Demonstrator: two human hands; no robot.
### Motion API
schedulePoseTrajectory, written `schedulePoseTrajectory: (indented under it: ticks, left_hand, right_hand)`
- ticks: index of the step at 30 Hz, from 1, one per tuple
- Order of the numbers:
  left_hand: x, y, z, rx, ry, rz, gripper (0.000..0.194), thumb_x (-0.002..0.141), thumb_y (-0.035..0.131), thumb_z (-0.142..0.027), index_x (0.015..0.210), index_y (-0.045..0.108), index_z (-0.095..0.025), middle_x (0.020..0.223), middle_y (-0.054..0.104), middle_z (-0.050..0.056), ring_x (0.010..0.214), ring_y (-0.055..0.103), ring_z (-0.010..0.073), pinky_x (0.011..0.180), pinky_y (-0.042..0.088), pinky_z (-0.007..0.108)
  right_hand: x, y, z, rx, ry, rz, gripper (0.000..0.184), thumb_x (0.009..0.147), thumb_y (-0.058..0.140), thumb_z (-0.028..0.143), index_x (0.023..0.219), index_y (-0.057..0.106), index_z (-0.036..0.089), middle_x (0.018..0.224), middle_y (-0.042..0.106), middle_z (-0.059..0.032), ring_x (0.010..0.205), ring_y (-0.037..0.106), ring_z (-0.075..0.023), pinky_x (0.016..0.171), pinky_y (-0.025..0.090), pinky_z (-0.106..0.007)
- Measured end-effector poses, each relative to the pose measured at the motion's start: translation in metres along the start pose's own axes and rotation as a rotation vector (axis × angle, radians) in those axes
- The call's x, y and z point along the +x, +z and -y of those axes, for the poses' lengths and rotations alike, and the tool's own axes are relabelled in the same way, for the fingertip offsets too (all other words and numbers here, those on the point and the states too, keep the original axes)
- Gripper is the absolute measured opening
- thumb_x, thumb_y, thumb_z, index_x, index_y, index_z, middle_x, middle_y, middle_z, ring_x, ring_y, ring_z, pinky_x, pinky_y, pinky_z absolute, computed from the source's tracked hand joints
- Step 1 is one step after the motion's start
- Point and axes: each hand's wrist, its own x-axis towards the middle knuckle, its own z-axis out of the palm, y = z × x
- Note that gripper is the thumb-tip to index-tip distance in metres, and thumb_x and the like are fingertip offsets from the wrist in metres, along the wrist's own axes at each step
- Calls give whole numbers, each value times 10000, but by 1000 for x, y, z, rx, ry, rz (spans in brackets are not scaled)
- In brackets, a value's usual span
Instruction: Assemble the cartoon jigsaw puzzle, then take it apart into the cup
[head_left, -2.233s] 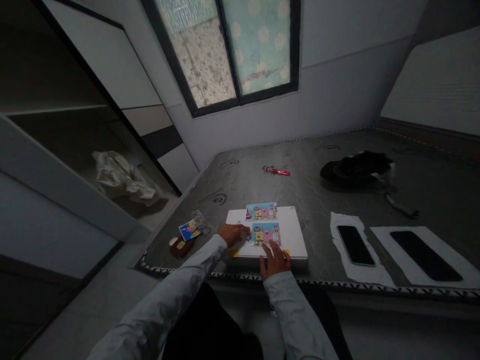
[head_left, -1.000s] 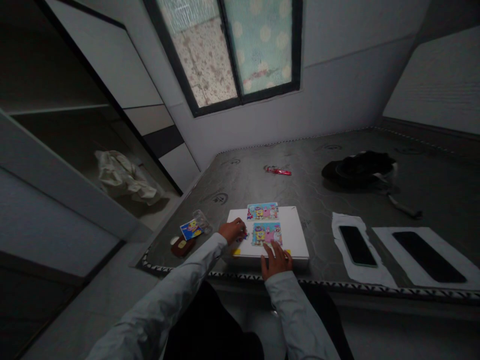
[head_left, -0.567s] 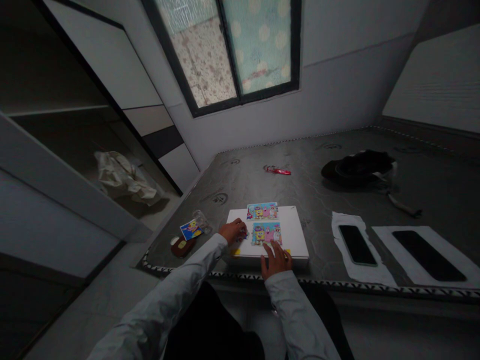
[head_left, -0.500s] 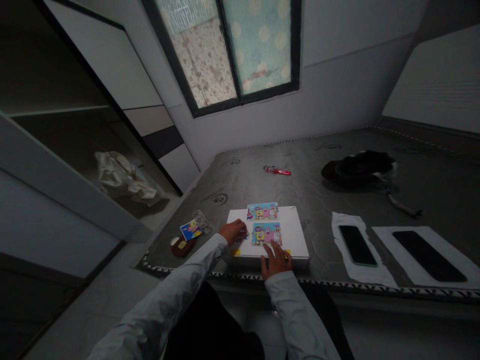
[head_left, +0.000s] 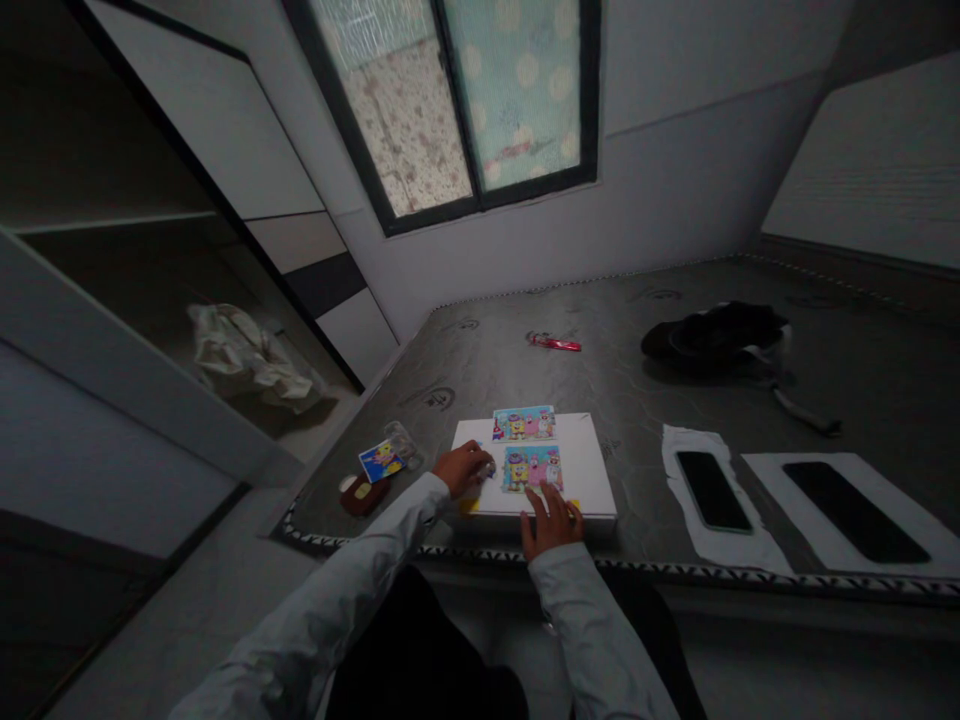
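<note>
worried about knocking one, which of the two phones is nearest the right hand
The left phone, pale-rimmed, nearer the white box; the other phone lies farther right.

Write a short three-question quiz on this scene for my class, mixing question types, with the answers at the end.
1. Multiple choice: What is the farther bright rectangular cartoon picture lying on?
A) a round brown case
B) a flat white box
C) a black fabric cap

2. True or false: The slim red object lies farther from the person than the box does.

3. Fill in the blank: The dark rectangular phone nearer the box lies on a sheet coloured ____.

Key: 1. B; 2. True; 3. white
</note>
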Motion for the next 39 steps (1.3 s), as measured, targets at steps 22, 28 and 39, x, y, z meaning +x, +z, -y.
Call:
schedulePoseTrajectory:
  ticks: [22, 28, 39]
  left_hand:
    - [-1, -9, 3, -73, -301, -66, 263, 827, 636, -438, 1012, 712, -266, 1008, 725, 50, 935, 654, 226, 846, 489, 358]
    - [-4, -9, 8, -89, -371, -108, 233, 847, 615, -411, 960, 751, -259, 1040, 722, 64, 980, 645, 243, 870, 474, 373]
    - [-35, 1, 0, -86, -322, -48, 207, 806, 664, -439, 909, 751, -281, 1003, 706, 18, 954, 628, 196, 832, 447, 290]
  right_hand:
    - [1, 0, -2, -33, -29, 5, 346, 913, 487, 322, 1225, 629, 271, 1365, 561, -52, 1236, 498, -211, 1024, 243, -401]
    - [2, -1, -1, -7, -23, -24, 336, 915, 494, 334, 1214, 635, 269, 1358, 568, -54, 1231, 508, -200, 1018, 252, -399]
    - [1, 1, -3, -25, -39, -37, 334, 923, 486, 340, 1224, 618, 280, 1351, 573, -45, 1225, 510, -205, 1013, 258, -410]
